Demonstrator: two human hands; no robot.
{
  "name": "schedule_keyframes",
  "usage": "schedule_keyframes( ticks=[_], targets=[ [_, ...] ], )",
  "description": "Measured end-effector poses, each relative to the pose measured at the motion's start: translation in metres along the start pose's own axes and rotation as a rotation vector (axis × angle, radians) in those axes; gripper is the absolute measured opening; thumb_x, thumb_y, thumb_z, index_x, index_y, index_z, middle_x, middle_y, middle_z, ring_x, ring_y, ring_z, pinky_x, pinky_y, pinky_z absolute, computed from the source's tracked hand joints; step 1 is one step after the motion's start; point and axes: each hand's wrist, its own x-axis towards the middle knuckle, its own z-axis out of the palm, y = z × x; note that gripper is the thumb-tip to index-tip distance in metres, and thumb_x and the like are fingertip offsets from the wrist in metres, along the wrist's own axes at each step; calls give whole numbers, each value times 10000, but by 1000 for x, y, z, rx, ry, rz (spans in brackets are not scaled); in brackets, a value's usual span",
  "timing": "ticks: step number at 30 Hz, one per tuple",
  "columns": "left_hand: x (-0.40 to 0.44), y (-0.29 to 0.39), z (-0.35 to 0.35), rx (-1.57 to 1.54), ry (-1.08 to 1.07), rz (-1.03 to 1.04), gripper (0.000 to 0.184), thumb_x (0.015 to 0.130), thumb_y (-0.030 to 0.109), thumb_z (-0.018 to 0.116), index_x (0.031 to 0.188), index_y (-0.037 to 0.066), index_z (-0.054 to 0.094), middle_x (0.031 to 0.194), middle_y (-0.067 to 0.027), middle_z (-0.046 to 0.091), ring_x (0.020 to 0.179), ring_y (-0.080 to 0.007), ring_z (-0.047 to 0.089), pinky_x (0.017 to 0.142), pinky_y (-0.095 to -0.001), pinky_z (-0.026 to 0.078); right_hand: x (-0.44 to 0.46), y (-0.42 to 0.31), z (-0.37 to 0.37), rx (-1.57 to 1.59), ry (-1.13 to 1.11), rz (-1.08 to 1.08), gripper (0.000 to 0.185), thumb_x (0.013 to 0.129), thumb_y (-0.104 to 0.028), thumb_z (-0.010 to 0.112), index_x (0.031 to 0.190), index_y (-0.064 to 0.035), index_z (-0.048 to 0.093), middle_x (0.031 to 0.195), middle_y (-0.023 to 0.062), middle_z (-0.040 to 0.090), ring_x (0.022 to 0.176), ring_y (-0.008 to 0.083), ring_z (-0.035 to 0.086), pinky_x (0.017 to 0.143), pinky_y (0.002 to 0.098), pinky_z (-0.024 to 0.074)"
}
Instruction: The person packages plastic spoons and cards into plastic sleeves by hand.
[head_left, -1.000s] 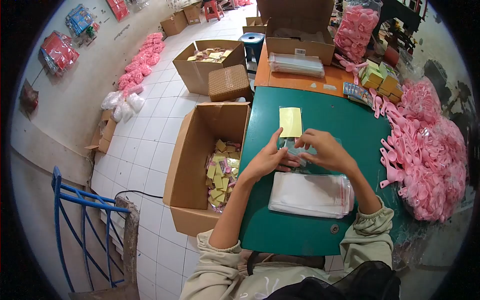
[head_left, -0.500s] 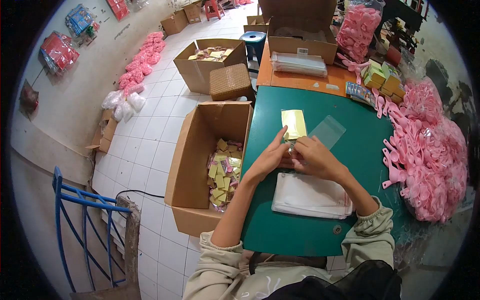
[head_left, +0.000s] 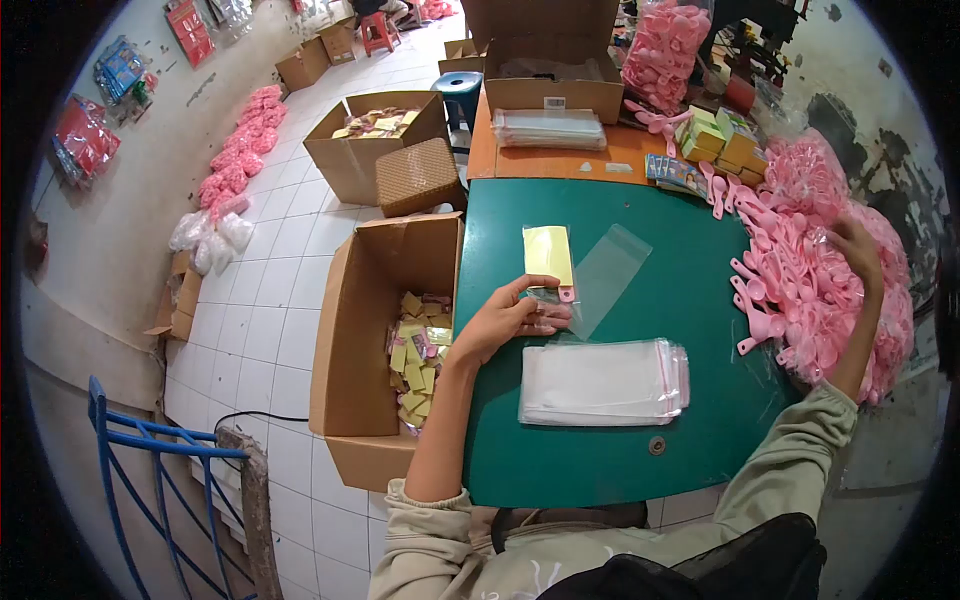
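My left hand point(head_left: 522, 312) is closed on a clear plastic bag with a yellow card point(head_left: 547, 255) in it, just above the green table. A pink handle end point(head_left: 567, 295) shows below the card. Beside the fingers, a clear plastic bag point(head_left: 608, 270) lies slantwise on the table. My right hand point(head_left: 855, 248) is over the heap of pink spoons point(head_left: 800, 290) at the right, its fingers apart and nothing visible in them. Closer to me lies a stack of clear plastic bags point(head_left: 603, 383).
Left of the green table point(head_left: 580, 465) stands an open carton point(head_left: 338, 350) with yellow-card packets inside. Behind it are another filled carton point(head_left: 340, 165) and a woven box point(head_left: 420, 178). Yellow boxes point(head_left: 735, 140) and a bag of pink spoons point(head_left: 668, 55) stand at the back right.
My right hand has left the packet and moved right to the spoon heap. My left hand still holds the packet. The view has shifted a little to the right.
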Motion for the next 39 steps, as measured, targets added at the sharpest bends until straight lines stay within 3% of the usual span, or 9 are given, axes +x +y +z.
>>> schedule_keyframes(
  ticks=[2, 4, 7, 11, 15, 19, 27, 31, 39],
  targets=[
    [0, 2, 2, 55, 12, -14, 365, 880, 33, 327, 1222, 37, 456, 1008, -102, 609, 897, -132, 608, 770, -254, 505, -9, 52, -27, -683, 196, 317, 144, 777, -23, 559, 912, -32, 509, 817, 56, 520, 724, 167, 538, 650, 300, 447],
    [1, 5, 3, 150, 41, -26, 343, 877, 33, 334, 1180, 30, 494, 980, -71, 609, 850, -92, 595, 758, -245, 496, -21, 50, -17, -853, 404, 259, 246, 752, -28, 598, 975, -39, 495, 906, 69, 503, 784, 174, 541, 684, 310, 452],
    [7, -2, 0, 130, 57, -37, 279, 917, 52, 337, 1125, 11, 520, 1056, -130, 603, 965, -181, 605, 793, -249, 507, -9, -7, 52, -474, 507, -314, 399, 714, -36, 655, 1069, -51, 474, 1040, 87, 476, 873, 186, 545, 736, 327, 460],
    [2, -2, 6, -18, 7, 35, 274, 937, 77, 326, 1137, -2, 495, 1074, -141, 593, 1000, -197, 595, 831, -271, 497, 18, -96, 203, 92, -136, -595, 655, 644, -69, 762, 1189, -87, 399, 1065, 103, 448, 888, 203, 540, 760, 301, 473],
    [-5, -1, 5, -144, -32, 116, 270, 954, 101, 321, 1169, 0, 449, 1140, -181, 564, 1055, -235, 573, 870, -301, 496, 33, -120, 283, 240, -154, -662, 390, 726, -126, 725, 1047, -55, 516, 995, 93, 434, 810, 170, 521, 690, 294, 479],
    [-12, 5, 2, -149, -51, 135, 250, 948, 116, 388, 1188, 51, 409, 1094, -169, 576, 1022, -217, 587, 832, -323, 516, 36, -122, 284, 354, -134, -606, 182, 762, -113, 690, 877, -23, 580, 966, 79, 450, 803, 132, 527, 681, 259, 477],
    [10, -12, 11, 464, 337, 247, 180, 855, 126, 607, 976, 34, 510, 894, -39, 586, 842, -116, 607, 623, -250, 547, 41, -104, 291, 778, -382, -231, 139, 819, -119, 639, 876, -5, 585, 904, 56, 546, 747, 105, 559, 682, 236, 485],
    [14, -19, 8, 508, 395, 308, 166, 843, 150, 625, 887, 8, 549, 849, -30, 590, 797, -91, 594, 606, -243, 549, 37, -114, 295, 983, -408, 17, 137, 855, -104, 600, 878, 25, 565, 800, 60, 600, 736, 115, 597, 669, 220, 505],
    [18, -19, 6, 457, 471, 167, 222, 818, 155, 655, 939, 3, 548, 853, -59, 597, 776, -103, 596, 590, -251, 553, 36, -115, 301, 928, -295, 59, 102, 855, -60, 581, 861, 16, 514, 782, 111, 619, 661, 153, 632, 567, 243, 525]
  ],
)
